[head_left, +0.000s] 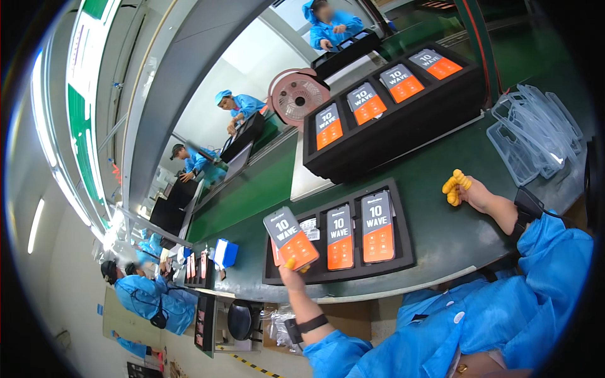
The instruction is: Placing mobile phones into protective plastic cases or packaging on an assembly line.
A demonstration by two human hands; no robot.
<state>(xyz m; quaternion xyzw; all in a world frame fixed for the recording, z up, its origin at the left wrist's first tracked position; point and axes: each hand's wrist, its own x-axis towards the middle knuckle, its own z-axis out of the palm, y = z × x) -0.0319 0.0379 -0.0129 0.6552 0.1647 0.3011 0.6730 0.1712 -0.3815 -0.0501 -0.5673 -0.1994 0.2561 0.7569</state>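
My left hand [293, 272], with yellow finger cots, grips a smartphone [291, 236] by its lower end. Its face is grey above and orange below. The phone is tilted over the left end of a black foam tray [403, 236]. Beneath it, a slot shows a small white labelled piece [309, 228] and an orange edge. Two more such phones, a middle phone [340, 238] and a right-hand phone [377, 228], lie in the tray's slots. Off to the right, above the green bench, my right hand [465, 189] has its yellow-capped fingers curled closed; whatever they may hold is hidden.
Behind the tray stands a thick stack of black foam trays [403, 135], several phones in its top layer. Clear plastic cases [535, 135] lie piled at the right. A pink fan [297, 97] and a blue box [225, 253] stand on the bench [441, 239]. Co-workers in blue work beyond.
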